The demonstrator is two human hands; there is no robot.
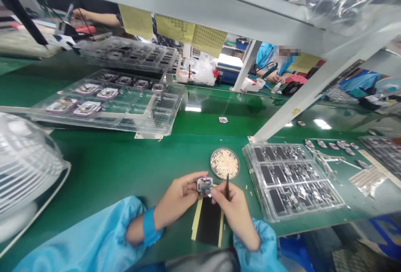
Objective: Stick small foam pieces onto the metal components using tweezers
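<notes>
Between the fingers of my left hand (180, 193) is a small device housing (205, 185) with a pale purple rim, its inner parts facing up. My right hand (233, 205) grips dark tweezers (227, 186), which point up and away. The right thumb and fingertips also touch the housing's lower right edge; whether they pinch a small part there I cannot make out. Under both hands lies a black pad (209, 222) with yellow strips along its sides. Just beyond, a round dish (224, 148) holds many tiny cream-coloured pieces.
Clear trays (265, 212) of metal parts stand to the right. A large clear tray (125, 126) with similar housings is at the left, near a white fan (28, 163). A slanted white post (278, 117) rises behind. Co-workers sit across the bench.
</notes>
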